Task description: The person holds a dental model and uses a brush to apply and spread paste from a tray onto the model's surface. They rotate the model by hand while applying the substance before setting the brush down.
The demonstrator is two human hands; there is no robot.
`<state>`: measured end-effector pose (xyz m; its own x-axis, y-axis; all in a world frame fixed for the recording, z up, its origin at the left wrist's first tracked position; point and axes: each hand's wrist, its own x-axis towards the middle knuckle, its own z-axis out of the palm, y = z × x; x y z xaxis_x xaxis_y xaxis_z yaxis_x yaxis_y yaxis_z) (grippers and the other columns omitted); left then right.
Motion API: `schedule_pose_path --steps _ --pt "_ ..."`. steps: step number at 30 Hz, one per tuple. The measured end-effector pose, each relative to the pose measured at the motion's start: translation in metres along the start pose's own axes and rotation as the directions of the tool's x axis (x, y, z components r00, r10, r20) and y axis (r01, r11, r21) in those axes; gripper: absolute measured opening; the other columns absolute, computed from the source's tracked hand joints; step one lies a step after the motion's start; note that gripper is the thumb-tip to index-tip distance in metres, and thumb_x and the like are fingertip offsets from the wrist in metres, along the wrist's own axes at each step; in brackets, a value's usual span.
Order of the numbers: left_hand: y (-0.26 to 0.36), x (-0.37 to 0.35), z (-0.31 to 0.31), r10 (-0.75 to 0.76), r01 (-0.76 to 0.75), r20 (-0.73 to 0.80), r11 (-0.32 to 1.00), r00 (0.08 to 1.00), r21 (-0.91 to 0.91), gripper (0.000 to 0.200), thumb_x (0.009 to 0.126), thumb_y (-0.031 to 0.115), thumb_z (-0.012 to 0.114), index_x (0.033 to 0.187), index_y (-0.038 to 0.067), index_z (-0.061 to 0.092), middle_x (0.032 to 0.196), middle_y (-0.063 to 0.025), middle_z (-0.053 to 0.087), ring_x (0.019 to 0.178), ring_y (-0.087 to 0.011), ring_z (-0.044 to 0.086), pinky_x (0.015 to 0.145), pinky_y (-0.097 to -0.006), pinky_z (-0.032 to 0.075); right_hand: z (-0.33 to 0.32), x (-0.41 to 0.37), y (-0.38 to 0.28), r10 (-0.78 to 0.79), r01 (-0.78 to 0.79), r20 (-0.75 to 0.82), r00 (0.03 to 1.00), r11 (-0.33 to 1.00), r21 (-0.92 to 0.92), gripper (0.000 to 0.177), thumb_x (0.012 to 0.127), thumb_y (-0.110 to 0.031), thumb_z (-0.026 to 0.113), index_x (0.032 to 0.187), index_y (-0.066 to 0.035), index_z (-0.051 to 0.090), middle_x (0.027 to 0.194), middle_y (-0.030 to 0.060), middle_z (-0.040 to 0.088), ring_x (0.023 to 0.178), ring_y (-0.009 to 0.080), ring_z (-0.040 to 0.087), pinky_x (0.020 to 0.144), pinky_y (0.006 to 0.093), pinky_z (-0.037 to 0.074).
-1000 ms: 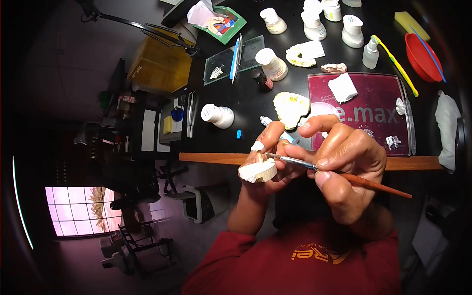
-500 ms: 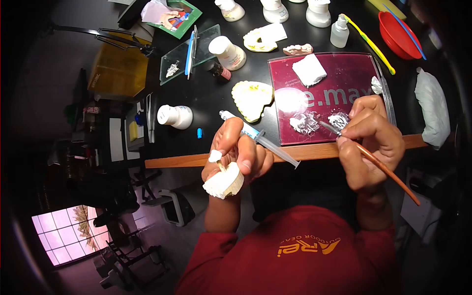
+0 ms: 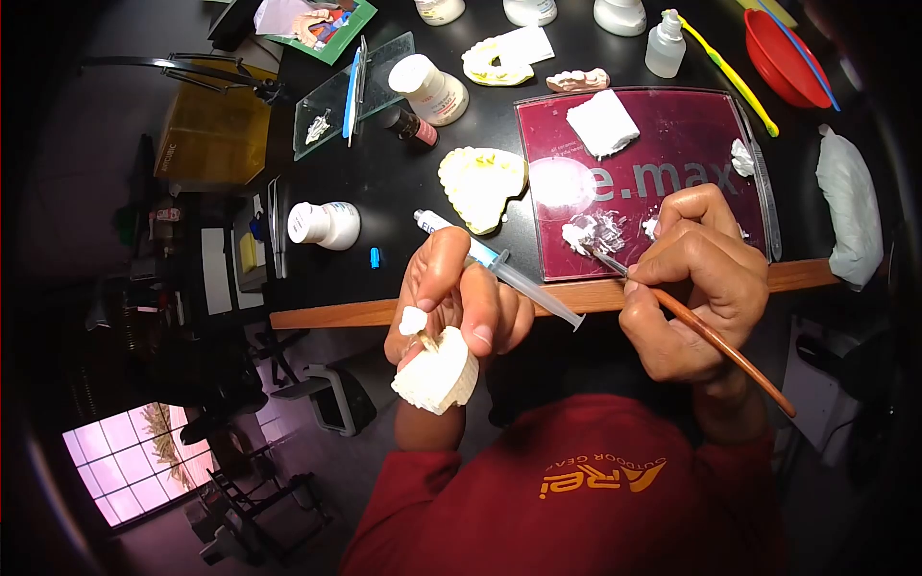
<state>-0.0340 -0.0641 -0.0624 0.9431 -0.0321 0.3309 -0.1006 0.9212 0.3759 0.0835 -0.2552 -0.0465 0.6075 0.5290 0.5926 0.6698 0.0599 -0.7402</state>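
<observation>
My left hand [image 3: 461,293] is closed around a small off-white plaster dental model piece [image 3: 440,372], held up in front of the table edge. A white tooth-shaped piece [image 3: 413,321] on a short brass-coloured stem stands at its upper end, by my thumb. In my right hand [image 3: 696,288] is a thin brush with a brown wooden handle [image 3: 730,355], gripped like a pen. The brush's dark tip touches a smeared mound of white paste [image 3: 595,232] on the maroon mixing plate [image 3: 672,144]. Another patch of paste lies partly hidden behind my right fingers.
A syringe [image 3: 519,280] lies across the table edge behind my left hand. A yellowish dental cast [image 3: 480,184], several white jars, a folded white pad [image 3: 603,125], a dropper bottle [image 3: 665,48] and a red bowl [image 3: 783,62] stand around. White tissue [image 3: 849,206] lies far right.
My right hand has moved left, carrying the brush tip from between the two paste patches onto the left one. The plaster piece in my left hand sits slightly lower and is tilted a little differently.
</observation>
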Motion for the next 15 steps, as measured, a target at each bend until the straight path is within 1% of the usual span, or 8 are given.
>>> schedule_pose_path --steps 8,11,14,15 --pt "0.0006 -0.0021 0.0000 0.000 0.000 -0.037 1.000 0.999 -0.001 0.020 0.102 0.013 0.046 0.083 0.017 0.042 0.086 -0.0086 0.070 0.057 -0.0138 0.052 0.062 -0.0299 0.036 0.0020 0.0008 0.0001 -0.011 0.011 -0.014 1.000 1.000 0.002 0.011 0.057 0.004 0.060 0.064 -0.004 0.058 0.056 0.0036 0.057 0.061 0.0174 0.047 0.065 0.0314 0.041" --pt "0.0005 -0.0023 0.0001 0.005 -0.005 -0.046 1.000 0.999 0.003 0.020 0.102 0.014 0.045 0.082 0.017 0.042 0.086 -0.0090 0.070 0.057 -0.0140 0.051 0.062 -0.0300 0.036 0.0034 0.0023 0.0030 -0.066 0.065 -0.049 0.997 0.998 -0.023 0.014 0.051 0.002 0.063 0.064 -0.003 0.059 0.056 0.0062 0.052 0.063 0.0224 0.051 0.054 0.0301 0.043" --pt "0.0000 -0.0029 0.0017 0.013 -0.012 -0.052 1.000 0.999 0.013 0.020 0.102 0.015 0.044 0.083 0.018 0.042 0.086 -0.0090 0.070 0.057 -0.0141 0.051 0.062 -0.0300 0.036 0.0017 0.0040 -0.0002 -0.053 0.054 -0.056 0.997 0.999 0.009 0.012 0.053 0.003 0.063 0.063 -0.004 0.059 0.055 0.0054 0.053 0.061 0.0225 0.052 0.060 0.0310 0.045" --pt "0.0003 -0.0023 0.0010 0.011 -0.010 -0.045 1.000 0.999 0.015 0.020 0.102 0.015 0.044 0.083 0.018 0.042 0.086 -0.0089 0.070 0.057 -0.0141 0.051 0.062 -0.0300 0.036 -0.0004 0.0039 -0.0007 -0.048 0.050 -0.039 0.998 0.997 0.052 0.013 0.056 0.004 0.062 0.065 -0.004 0.059 0.057 0.0053 0.054 0.065 0.0225 0.053 0.062 0.0312 0.046"
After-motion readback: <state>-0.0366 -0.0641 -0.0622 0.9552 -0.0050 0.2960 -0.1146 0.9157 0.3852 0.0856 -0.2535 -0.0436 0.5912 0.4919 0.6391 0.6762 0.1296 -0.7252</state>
